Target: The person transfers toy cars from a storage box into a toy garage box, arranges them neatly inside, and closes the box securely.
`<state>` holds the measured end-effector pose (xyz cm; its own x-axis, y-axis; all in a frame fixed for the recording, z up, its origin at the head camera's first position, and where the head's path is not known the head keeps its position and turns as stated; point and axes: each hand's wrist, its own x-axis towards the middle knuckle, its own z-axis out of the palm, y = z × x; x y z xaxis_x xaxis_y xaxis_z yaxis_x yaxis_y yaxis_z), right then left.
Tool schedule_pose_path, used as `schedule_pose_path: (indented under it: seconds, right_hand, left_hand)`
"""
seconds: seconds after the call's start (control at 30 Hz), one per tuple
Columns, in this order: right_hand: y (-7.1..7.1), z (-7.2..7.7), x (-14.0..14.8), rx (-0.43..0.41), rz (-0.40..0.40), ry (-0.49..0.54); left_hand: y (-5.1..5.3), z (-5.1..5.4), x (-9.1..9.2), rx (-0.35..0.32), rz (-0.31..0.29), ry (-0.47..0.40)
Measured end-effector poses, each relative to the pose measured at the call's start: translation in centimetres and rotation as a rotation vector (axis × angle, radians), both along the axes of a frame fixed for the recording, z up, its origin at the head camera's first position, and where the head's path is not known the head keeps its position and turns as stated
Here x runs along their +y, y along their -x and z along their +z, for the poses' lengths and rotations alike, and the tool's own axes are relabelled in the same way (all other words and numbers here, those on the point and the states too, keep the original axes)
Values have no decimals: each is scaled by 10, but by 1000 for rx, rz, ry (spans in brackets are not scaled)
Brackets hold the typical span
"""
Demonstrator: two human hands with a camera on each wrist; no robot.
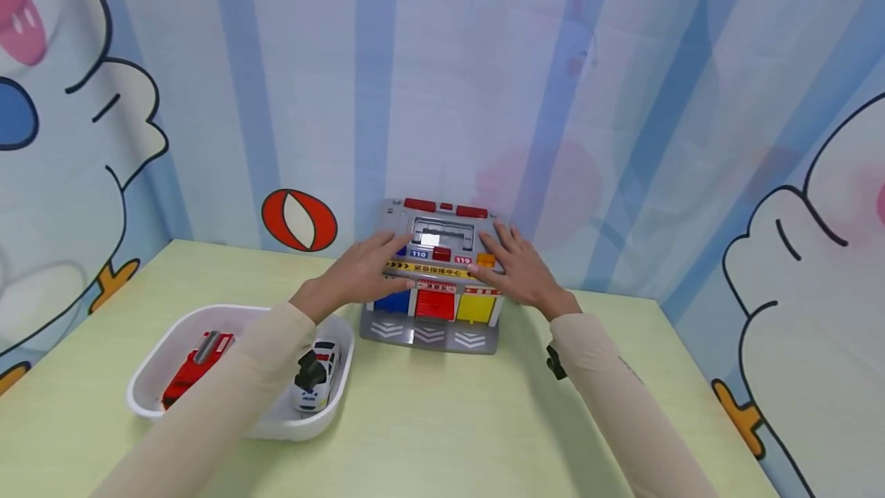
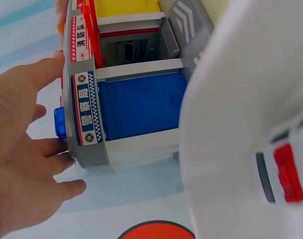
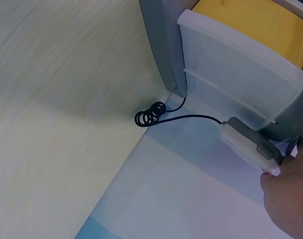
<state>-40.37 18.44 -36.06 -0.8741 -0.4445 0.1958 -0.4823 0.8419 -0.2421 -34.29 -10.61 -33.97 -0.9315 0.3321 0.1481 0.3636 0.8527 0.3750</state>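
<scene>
A toy rescue station (image 1: 432, 271) with a grey roof stands at the back of the table. It has a blue door (image 2: 141, 107), a red door (image 2: 94, 35) and a yellow door (image 1: 477, 307). In the left wrist view the red door sticks outward and its doorway shows a dark inside. My left hand (image 1: 362, 267) rests on the station's left roof edge with fingers extended. On the right roof edge lies my right hand (image 1: 522, 267), fingers spread. A grey-and-white handset (image 3: 251, 144) hangs at the station's side, near the right hand, on a coiled black cord (image 3: 150, 114).
A white bin (image 1: 238, 313) sits left of the station, under my left forearm. It holds a red toy vehicle (image 1: 199, 363) and a white toy police car (image 1: 319, 379). A printed curtain (image 1: 449, 98) hangs right behind the table (image 1: 429, 421).
</scene>
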Motion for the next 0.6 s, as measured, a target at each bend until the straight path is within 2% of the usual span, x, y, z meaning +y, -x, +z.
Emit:
schedule_pose_path:
  seconds: [0.33, 0.6]
  right_hand:
    - [0, 1, 1, 2, 6, 6]
    - [1, -1, 0, 6, -3, 6]
  left_hand:
    - [-29, 5, -17, -5, -55, 55]
    - [-41, 1, -40, -32, -61, 63]
